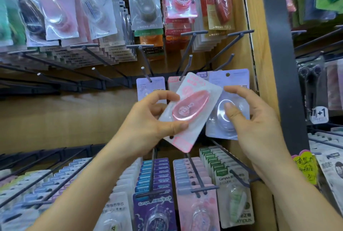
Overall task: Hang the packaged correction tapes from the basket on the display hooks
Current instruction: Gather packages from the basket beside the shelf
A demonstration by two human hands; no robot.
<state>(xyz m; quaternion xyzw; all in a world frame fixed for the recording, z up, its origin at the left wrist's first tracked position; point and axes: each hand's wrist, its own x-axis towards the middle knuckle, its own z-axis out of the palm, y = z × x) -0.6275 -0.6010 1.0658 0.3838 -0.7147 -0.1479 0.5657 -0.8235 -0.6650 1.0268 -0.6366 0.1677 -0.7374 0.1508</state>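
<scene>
Both glossy: my left hand (154, 119) pinches the pink oval-blister pack (193, 108), my right hand (259, 125) grips the lavender round-domed pack (220, 119).

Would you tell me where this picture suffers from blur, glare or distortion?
Head view: wide-angle distortion bows the dark post and fans the hooks outward; head view: glare streaks the clear blisters of the upper hanging packs; head view: the borders are smeared, while the pink pack in the left hand and the pale pack in the right hand are sharper.
</scene>
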